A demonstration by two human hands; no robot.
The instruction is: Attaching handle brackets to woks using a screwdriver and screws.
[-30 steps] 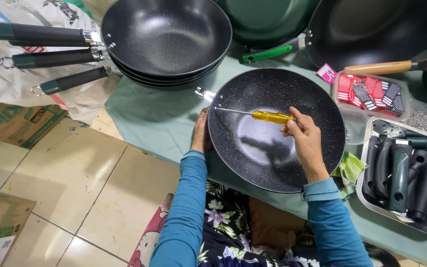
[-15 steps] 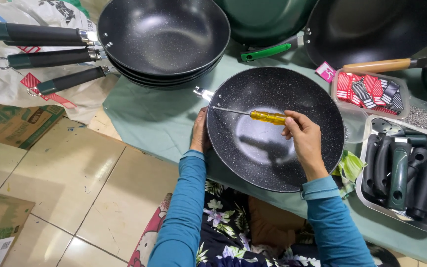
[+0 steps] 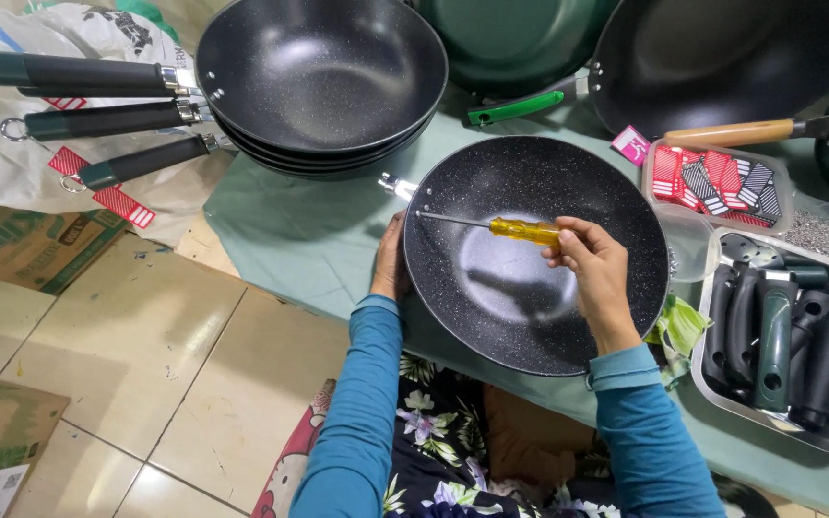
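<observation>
1. On the green-covered tabletop [image 3: 280, 240], a black speckled wok [image 3: 530, 254] lies at the near edge, its metal handle bracket [image 3: 397, 186] pointing away to the left.
2. Left hand [image 3: 391, 264]: grip pressed against the outer rim; bracing here should keep the wok from turning.
3. Right hand [image 3: 595, 271]: grip clamped on a yellow-handled screwdriver [image 3: 491, 226], tip at the rim screw beside the bracket; best kept square to the screw.

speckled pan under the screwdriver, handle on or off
Off: the speckled pan shows only a bare metal stub at its rim, where the screwdriver tip points.
</observation>
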